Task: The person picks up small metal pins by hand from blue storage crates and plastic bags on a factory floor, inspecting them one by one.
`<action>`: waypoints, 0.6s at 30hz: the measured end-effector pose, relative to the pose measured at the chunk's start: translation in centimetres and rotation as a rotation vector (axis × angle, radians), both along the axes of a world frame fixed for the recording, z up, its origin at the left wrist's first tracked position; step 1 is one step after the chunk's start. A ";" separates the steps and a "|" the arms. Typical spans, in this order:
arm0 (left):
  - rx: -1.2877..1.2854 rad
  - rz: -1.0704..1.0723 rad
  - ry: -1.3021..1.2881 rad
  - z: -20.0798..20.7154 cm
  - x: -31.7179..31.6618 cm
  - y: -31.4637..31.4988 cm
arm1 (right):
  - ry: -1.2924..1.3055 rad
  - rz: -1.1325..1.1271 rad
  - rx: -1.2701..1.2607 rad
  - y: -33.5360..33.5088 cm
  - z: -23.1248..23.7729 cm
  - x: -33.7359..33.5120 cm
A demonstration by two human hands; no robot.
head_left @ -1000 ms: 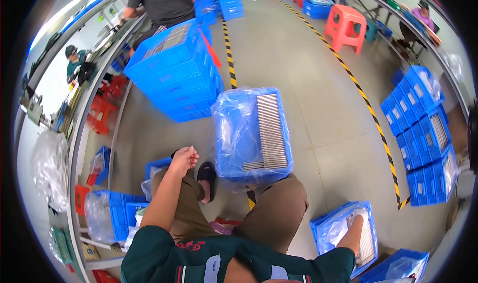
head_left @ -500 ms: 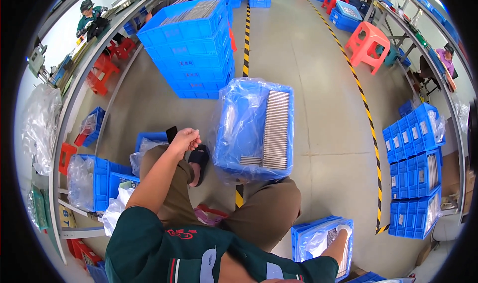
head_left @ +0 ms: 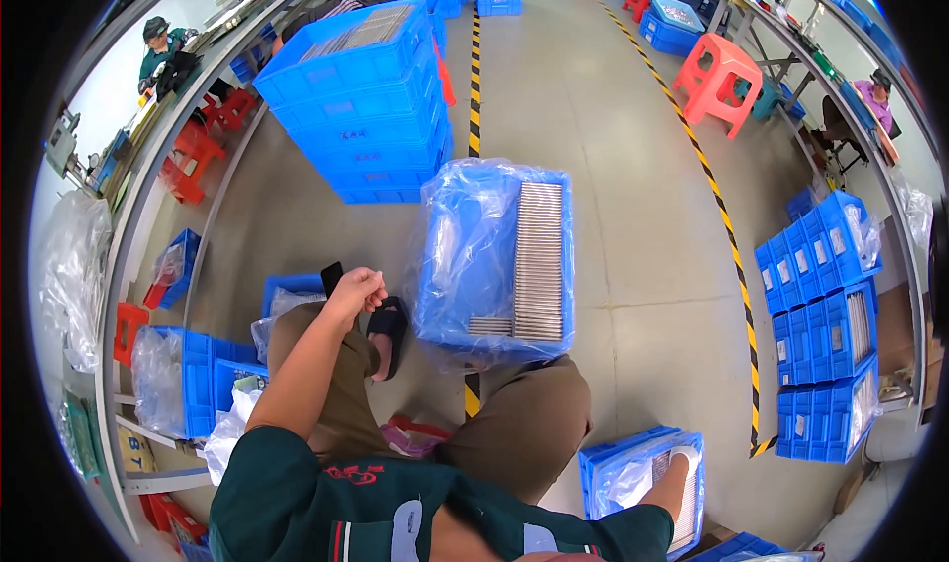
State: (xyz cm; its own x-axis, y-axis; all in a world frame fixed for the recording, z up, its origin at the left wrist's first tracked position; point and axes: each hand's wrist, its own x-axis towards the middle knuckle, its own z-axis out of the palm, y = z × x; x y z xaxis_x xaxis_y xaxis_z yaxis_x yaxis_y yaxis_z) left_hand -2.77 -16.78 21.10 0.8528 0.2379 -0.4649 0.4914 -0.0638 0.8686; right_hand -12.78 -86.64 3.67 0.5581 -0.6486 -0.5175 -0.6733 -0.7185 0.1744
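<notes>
My left hand (head_left: 358, 293) is raised over my left knee with its fingers curled together; whether anything is between them is hidden. Just right of it, a blue crate (head_left: 566, 265) on the floor is lined with clear plastic. Inside stands a long row of slim silvery metal rods (head_left: 539, 260), with a short group of rods (head_left: 490, 325) at the near left end. My right hand (head_left: 680, 460) reaches into another plastic-lined blue crate (head_left: 593, 473) at the lower right, over closely packed metal pieces. Something white covers its end, and its fingers cannot be made out.
A tall stack of blue crates (head_left: 371, 157) stands ahead on the left, and stacked crates (head_left: 816, 340) line the right. Black-and-yellow floor tape (head_left: 727, 226) edges the aisle. A red stool (head_left: 717, 83) is at the far right. Co-workers sit at benches on both sides.
The view has shifted slightly. My left hand has come a little nearer to me, its fingers still curled. My right hand stays in the lower right crate. The rods look unchanged.
</notes>
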 end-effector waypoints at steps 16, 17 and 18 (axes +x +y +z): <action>-0.144 -0.014 -0.086 3.3 -1.1 -0.7 | -0.746 -0.831 0.362 -0.4 -4.5 -3.9; -0.171 -0.035 -0.082 3.6 -0.1 -1.6 | -1.043 -0.935 0.537 0.0 -2.8 -4.4; -0.214 -0.069 -0.117 4.1 0.8 -2.5 | -0.970 -0.133 0.222 0.4 -0.8 -4.5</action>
State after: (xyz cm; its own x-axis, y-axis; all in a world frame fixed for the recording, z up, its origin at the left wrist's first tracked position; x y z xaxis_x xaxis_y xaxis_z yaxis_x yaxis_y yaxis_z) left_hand -1.95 -19.24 25.20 0.9145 0.0845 -0.3956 0.3875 0.0979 0.9167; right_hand -17.27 -86.25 2.85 0.7325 -0.6808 0.0058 -0.5310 -0.5766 -0.6209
